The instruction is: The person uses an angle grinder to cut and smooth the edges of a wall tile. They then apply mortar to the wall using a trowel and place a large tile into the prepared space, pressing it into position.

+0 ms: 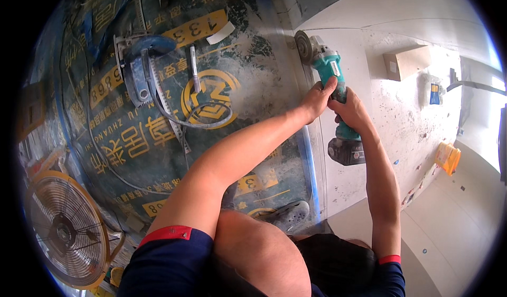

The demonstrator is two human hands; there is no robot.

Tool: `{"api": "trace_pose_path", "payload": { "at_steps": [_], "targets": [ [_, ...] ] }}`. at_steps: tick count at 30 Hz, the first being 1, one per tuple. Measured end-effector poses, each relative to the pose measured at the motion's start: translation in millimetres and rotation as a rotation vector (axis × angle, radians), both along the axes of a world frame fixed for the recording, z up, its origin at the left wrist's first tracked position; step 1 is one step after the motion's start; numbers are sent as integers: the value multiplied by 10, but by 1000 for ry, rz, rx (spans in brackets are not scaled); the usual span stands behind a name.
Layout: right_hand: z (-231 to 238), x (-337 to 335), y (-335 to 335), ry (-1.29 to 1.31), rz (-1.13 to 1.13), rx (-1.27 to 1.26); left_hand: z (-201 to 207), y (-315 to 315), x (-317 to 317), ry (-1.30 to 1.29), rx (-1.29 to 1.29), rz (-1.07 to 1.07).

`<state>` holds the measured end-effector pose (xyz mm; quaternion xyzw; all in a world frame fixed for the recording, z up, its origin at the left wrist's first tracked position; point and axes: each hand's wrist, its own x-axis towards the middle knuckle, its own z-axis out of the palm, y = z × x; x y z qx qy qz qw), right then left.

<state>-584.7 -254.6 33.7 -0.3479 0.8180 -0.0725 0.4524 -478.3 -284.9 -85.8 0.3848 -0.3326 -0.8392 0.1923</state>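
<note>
Both hands are closed on a teal cordless angle grinder point(331, 66). My left hand point(318, 100) wraps the body behind the gear head, thumb along the casing. Just behind it, my right hand point(353, 109) grips the handle. A dark battery pack point(346, 152) sits at the grinder's near end. At its far end, the round disc point(303, 48) is by the edge of a pale tile surface point(351, 46); whether it touches cannot be made out.
A blue corded circular saw point(140, 70) lies on the green printed floor covering point(253, 80) at left, its cable looped nearby. A large fan point(66, 231) stands at lower left. To the right are a cardboard box point(412, 62), a clear plastic package point(432, 92) and a yellow-orange packet point(448, 158).
</note>
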Motion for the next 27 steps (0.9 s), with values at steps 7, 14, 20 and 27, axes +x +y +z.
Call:
{"api": "trace_pose_path", "payload": {
  "at_steps": [7,14,20,27],
  "targets": [
    [96,-9,100,1,-31,22,172,72,54,-84,-46,-93],
    [96,7,174,-20,-34,-5,-72,208,-36,-41,-63,-79],
    [105,2,234,-13,-21,14,-51,262,-13,-132,-134,-120],
    [129,-15,354,-1,-27,20,194,279,82,-225,-172,-200]
  ]
}}
